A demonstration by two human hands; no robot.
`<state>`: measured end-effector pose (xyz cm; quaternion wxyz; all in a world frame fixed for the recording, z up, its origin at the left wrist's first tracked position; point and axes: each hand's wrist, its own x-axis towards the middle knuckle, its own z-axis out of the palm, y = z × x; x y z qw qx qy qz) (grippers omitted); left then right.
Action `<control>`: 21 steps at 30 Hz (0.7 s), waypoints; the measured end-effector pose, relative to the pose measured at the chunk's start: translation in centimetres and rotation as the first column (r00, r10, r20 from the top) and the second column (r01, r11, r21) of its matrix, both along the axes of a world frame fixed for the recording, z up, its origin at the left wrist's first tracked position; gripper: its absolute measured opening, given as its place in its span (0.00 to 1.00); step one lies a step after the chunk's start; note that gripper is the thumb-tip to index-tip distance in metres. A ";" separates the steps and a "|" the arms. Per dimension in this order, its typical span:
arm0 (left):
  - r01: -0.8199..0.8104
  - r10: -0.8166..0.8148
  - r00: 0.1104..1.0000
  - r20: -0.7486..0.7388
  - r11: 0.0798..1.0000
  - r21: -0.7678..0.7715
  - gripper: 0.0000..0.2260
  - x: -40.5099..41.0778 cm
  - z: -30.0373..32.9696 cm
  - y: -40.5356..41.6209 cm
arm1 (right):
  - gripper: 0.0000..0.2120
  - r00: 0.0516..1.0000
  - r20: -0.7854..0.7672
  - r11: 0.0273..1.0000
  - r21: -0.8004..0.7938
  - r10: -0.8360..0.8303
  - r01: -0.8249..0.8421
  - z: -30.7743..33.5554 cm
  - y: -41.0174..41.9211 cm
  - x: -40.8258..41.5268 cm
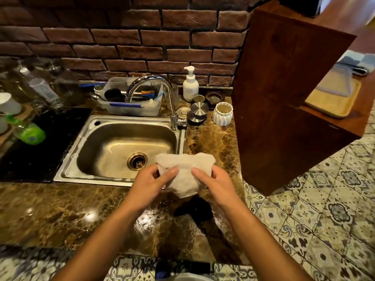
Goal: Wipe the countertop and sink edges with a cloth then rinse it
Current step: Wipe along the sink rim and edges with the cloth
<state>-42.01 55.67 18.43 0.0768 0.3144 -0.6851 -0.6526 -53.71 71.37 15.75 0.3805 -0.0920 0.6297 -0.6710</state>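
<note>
A dark red brick wall [125, 39] rises left of the tall wooden cabinet [284, 94], and patterned floor tiles [316, 220] spread below it.

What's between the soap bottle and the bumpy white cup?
Small round things: metal lids and a dark little dish sit between the soap bottle and white ribbed cup, seen from the head camera.

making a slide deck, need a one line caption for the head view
Both hands, left hand and right hand, hold a white cloth above the sink edge.
</note>
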 end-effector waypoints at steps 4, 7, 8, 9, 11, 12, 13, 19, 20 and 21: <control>-0.067 0.067 0.998 -0.003 0.997 -0.047 0.01 -0.9 -0.8 0.3 | 0.10 0.998 -0.051 1.000 0.002 0.027 -0.027 -0.6 0.0 -1.8; -0.139 0.139 0.990 0.008 0.988 0.062 0.05 -1.6 -1.5 0.3 | 0.08 0.998 0.058 0.999 -0.052 0.015 -0.012 -1.1 -0.4 -2.4; -0.150 0.149 0.989 0.020 0.984 0.099 0.05 -1.8 -1.8 0.2 | 0.08 0.995 0.099 0.998 -0.055 0.009 -0.003 -1.3 -0.6 -2.5; -0.146 0.143 0.989 0.029 0.982 0.120 0.05 -1.9 -2.2 0.1 | 0.10 0.993 0.114 0.999 -0.045 0.007 -0.002 -1.5 -0.8 -2.6; -0.128 0.121 0.991 0.051 0.980 0.150 0.06 -2.2 -3.2 -0.4 | 0.09 0.998 0.065 0.999 0.033 0.004 -0.006 -2.0 -1.1 -2.7; -0.128 0.119 0.991 0.060 0.978 0.168 0.06 -2.4 -3.6 -0.7 | 0.08 1.000 0.015 0.997 0.077 0.003 -0.004 -2.3 -1.4 -2.8; -0.126 0.117 0.991 0.062 0.975 0.182 0.07 -2.5 -4.1 -1.1 | 0.07 1.000 -0.026 0.994 0.113 0.001 0.002 -2.8 -1.6 -3.0; -0.055 0.022 0.992 0.125 0.964 0.262 0.09 -3.2 -7.9 -4.3 | 0.09 0.996 -0.045 0.969 0.231 -0.077 0.085 -6.7 -3.1 -2.7; -0.058 0.017 0.990 0.142 0.956 0.286 0.08 -3.4 -8.9 -5.1 | 0.08 0.995 -0.034 0.962 0.252 -0.097 0.102 -7.3 -3.3 -2.6; -0.056 0.008 0.987 0.160 0.952 0.302 0.07 -3.5 -9.8 -5.7 | 0.07 0.993 -0.019 0.954 0.276 -0.116 0.117 -7.8 -3.5 -2.4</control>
